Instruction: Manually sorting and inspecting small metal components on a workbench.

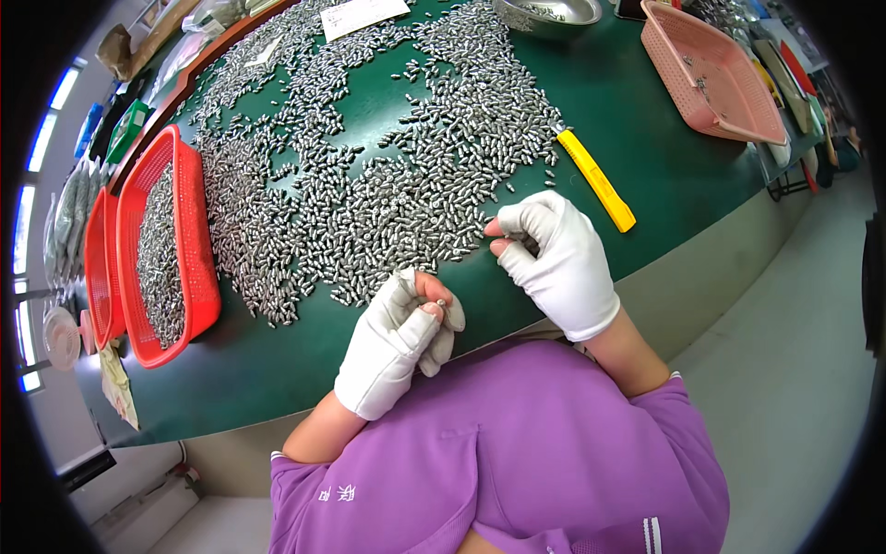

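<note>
A wide spread of several small silver metal parts [369, 175] covers the green table [646, 166]. My left hand [397, 337], in a white glove with bare fingertips, pinches one small metal part [441, 301] between thumb and forefinger near the table's front edge. My right hand [554, 258], also gloved, rests on the table at the near edge of the pile, its bare fingertips touching parts there. Whether it holds a part is hidden.
A red basket [198, 249] filled with metal parts stands at the left, another red basket [97, 268] behind it. A yellow utility knife [598, 180] lies right of the pile. A pink basket [715, 78], a metal bowl [549, 14] and a paper sheet [365, 16] sit at the far side.
</note>
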Tool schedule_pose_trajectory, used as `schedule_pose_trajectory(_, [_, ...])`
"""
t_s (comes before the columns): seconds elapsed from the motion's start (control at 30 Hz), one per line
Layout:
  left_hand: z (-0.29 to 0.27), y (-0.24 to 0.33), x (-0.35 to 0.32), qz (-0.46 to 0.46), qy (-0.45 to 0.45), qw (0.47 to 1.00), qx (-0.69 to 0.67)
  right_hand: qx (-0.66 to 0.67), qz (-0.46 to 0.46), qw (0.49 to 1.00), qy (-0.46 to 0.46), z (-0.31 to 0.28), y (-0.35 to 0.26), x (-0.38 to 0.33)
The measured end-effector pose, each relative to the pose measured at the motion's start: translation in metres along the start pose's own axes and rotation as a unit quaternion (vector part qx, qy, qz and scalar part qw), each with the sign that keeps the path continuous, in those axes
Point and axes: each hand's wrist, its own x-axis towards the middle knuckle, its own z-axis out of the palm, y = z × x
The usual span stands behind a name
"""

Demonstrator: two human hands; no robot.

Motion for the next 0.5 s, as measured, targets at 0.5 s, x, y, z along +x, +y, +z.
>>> schedule_pose_trajectory(0.5, [-0.0016, 0.0031, -0.0030, 0.036, -0.023, 0.998, 0.043, -0.243, -0.114, 0.962, -0.046, 0.0070, 0.0006, 0.0024])
